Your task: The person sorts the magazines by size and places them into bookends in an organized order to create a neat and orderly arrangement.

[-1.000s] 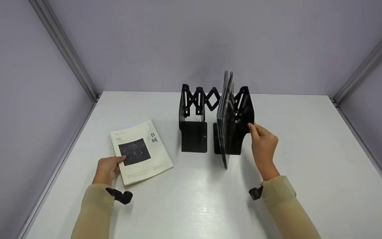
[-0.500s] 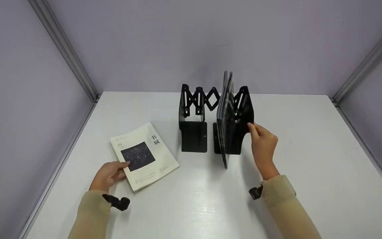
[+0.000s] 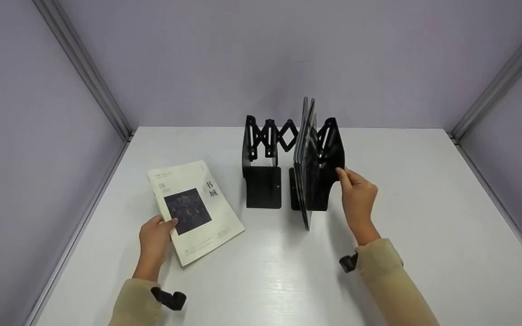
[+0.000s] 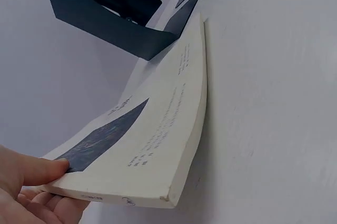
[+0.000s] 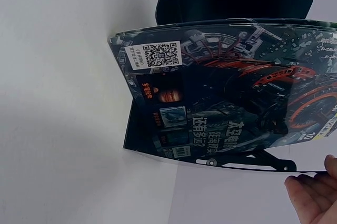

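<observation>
A cream paperback book [image 3: 196, 213] with a dark square picture on its cover is gripped at its left edge by my left hand [image 3: 154, 237], thumb on top and fingers beneath. In the left wrist view the book [image 4: 142, 134] tilts, its gripped spine side raised and the far edge low by the table. My right hand [image 3: 360, 197] pinches the right end plate of a black expandable bookend [image 3: 333, 158]. Several thin magazines [image 3: 304, 167] stand upright in the bookend's right part; the right wrist view shows a dark magazine cover [image 5: 237, 87] with orange rings.
The bookend's left section [image 3: 263, 186] has a flat base plate, joined to the right one by a scissor lattice [image 3: 283, 136]. A white table [image 3: 261, 280] lies under everything, with pale walls [image 3: 270, 59] behind and at both sides.
My left hand has shifted the book slightly toward me and to the right, its spine side rising. My right hand stays on the bookend's plate.
</observation>
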Tool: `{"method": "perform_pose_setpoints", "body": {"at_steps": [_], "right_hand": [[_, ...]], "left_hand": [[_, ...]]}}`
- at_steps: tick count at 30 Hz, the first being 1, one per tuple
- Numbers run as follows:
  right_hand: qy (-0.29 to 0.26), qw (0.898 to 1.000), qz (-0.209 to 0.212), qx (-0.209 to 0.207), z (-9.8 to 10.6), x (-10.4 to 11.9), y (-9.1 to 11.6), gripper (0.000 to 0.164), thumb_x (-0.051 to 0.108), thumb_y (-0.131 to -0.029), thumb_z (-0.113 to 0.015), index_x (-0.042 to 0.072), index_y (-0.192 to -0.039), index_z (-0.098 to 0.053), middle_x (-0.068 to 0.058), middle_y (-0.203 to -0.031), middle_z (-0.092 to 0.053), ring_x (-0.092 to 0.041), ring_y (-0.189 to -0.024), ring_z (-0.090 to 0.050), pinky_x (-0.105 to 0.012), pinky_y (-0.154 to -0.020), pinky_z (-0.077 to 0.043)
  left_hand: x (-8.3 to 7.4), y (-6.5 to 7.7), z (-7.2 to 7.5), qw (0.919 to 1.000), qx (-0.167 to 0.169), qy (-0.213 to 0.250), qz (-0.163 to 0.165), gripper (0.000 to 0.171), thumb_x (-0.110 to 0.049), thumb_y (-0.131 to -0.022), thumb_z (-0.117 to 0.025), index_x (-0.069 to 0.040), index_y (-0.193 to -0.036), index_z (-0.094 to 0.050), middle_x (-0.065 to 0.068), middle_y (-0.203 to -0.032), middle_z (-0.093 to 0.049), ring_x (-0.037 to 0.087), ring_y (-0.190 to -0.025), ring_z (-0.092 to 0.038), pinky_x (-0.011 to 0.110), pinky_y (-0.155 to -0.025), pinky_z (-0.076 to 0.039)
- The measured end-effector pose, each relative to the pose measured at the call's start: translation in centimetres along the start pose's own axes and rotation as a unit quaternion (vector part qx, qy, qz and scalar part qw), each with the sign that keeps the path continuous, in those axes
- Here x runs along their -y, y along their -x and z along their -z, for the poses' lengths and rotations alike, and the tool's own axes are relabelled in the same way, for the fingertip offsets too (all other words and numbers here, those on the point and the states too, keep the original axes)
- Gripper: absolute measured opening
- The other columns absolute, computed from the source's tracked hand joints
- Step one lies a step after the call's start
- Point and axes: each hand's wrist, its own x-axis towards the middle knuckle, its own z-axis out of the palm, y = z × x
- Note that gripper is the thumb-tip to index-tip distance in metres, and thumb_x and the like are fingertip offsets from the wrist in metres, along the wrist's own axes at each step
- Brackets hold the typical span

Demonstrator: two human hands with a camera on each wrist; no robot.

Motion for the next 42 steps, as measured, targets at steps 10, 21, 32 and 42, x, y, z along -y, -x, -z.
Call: {"method": "perform_pose_setpoints", "body": {"at_steps": [10, 21, 32, 42], "right_hand": [[-0.001, 1.0, 0.008, -0.004, 0.1, -0.2, 0.0, 0.016, 0.011, -0.093, -0.07, -0.004, -0.097, -0.077, -0.019, -0.086, -0.076, -0.031, -0.078, -0.074, -0.001, -0.067, -0.044], [0.0, 1.0, 0.01, -0.01, 0.3, -0.1, 0.0, 0.016, 0.01, -0.092, -0.071, -0.004, -0.096, -0.078, -0.019, -0.087, -0.076, -0.033, -0.079, -0.074, 0.0, -0.069, -0.043], [-0.004, 1.0, 0.013, -0.013, 0.4, 0.1, 0.0, 0.015, 0.009, -0.092, -0.071, -0.005, -0.095, -0.077, -0.02, -0.085, -0.076, -0.035, -0.079, -0.074, 0.001, -0.069, -0.044], [0.005, 1.0, 0.005, -0.014, 0.2, 0.0, 0.0, 0.015, 0.01, -0.092, -0.071, -0.004, -0.095, -0.078, -0.018, -0.083, -0.076, -0.024, -0.076, -0.075, 0.0, -0.068, -0.043]], "left_hand": [[-0.9, 4.1, -1.3, 0.9933, -0.075, 0.004, -0.088, 0.035, -0.021, -0.1, -0.059, -0.004, -0.131, -0.061, 0.019, -0.122, -0.07, 0.007, -0.09, -0.065, 0.014, -0.07, -0.05], [-1.3, 8.4, -2.3, 0.9713, -0.125, 0.022, -0.202, 0.029, -0.012, -0.097, -0.066, 0.003, -0.122, -0.066, 0.022, -0.108, -0.074, 0.02, -0.091, -0.075, 0.013, -0.067, -0.056], [-2.6, 11.3, -3.0, 0.9623, -0.107, 0.06, -0.243, 0.029, -0.007, -0.095, -0.066, 0.006, -0.121, -0.065, 0.022, -0.109, -0.074, 0.024, -0.095, -0.075, 0.02, -0.073, -0.06], [-3.7, 12.2, -4.6, 0.9533, -0.079, 0.053, -0.287, 0.025, -0.007, -0.094, -0.067, 0.005, -0.116, -0.067, 0.018, -0.105, -0.076, 0.028, -0.095, -0.075, 0.028, -0.073, -0.061]]}}
